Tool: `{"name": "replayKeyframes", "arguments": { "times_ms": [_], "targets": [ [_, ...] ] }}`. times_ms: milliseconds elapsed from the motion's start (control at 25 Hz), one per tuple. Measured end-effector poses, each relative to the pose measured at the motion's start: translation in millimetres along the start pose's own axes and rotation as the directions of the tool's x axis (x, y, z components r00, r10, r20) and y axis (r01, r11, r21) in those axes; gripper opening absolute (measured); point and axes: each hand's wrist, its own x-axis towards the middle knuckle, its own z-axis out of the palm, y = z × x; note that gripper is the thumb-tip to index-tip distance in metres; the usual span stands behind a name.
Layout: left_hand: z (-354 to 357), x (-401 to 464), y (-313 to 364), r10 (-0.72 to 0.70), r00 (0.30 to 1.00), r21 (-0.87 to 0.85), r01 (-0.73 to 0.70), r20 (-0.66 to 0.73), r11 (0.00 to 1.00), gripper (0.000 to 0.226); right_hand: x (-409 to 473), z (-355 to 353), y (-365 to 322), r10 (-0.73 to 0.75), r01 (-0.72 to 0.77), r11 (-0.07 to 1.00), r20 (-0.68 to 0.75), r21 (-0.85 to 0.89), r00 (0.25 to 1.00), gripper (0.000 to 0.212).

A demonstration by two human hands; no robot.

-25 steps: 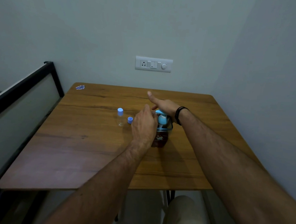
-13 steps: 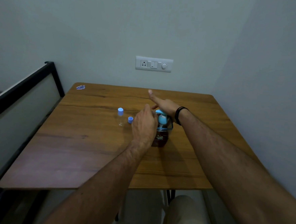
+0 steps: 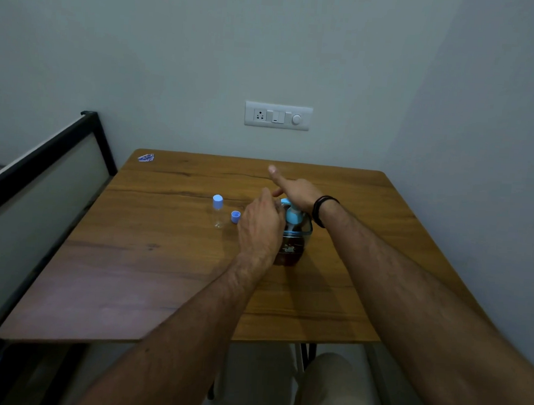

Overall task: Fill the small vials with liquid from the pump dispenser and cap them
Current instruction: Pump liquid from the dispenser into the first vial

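A dark brown pump dispenser [image 3: 291, 246] with a light blue pump head [image 3: 292, 215] stands at the middle of the wooden table [image 3: 165, 277]. My right hand [image 3: 295, 190] rests flat on the pump head, fingers straight and thumb pointing away. My left hand [image 3: 262, 225] is curled just left of the spout and holds a small vial there, almost wholly hidden by the fingers. A clear vial with a blue cap [image 3: 217, 211] stands upright further left. A loose blue cap [image 3: 235, 216] lies between it and my left hand.
The table sits in a corner, with walls behind and to the right. A switch panel [image 3: 278, 116] is on the back wall. A black-framed panel [image 3: 40, 167] runs along the left side. A small blue sticker [image 3: 145, 157] marks the far left corner.
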Motion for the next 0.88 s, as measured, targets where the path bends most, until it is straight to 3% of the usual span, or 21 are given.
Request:
{"name": "replayKeyframes", "arguments": {
  "times_ms": [120,320,520,720,880],
  "targets": [
    [3.1,2.3,-0.7,-0.002,1.000,0.001,0.002,0.003,1.000,0.011,5.6,1.7,3.1,-0.035,0.032,0.998,-0.056,-0.060,0.998,0.058],
    [4.4,2.4,-1.8,-0.006,1.000,-0.005,0.006,0.001,1.000,0.014,-3.2,-5.1,-0.5,0.042,-0.046,0.998,0.083,0.049,0.996,0.094],
    [2.7,2.3,-1.2,-0.011,1.000,-0.006,0.011,0.013,1.000,0.011,5.1,2.5,2.6,-0.059,0.054,0.995,-0.061,-0.084,0.996,0.057],
    [3.6,3.2,-1.5,-0.011,1.000,-0.011,0.011,0.005,1.000,0.011,-1.6,-3.9,-1.7,0.036,-0.038,0.999,0.081,0.025,0.996,0.093],
    [4.0,2.6,-1.0,-0.011,1.000,-0.009,0.011,0.011,1.000,0.012,3.2,1.0,1.6,-0.042,0.039,0.996,-0.027,-0.079,0.999,0.068]
  ]
}}
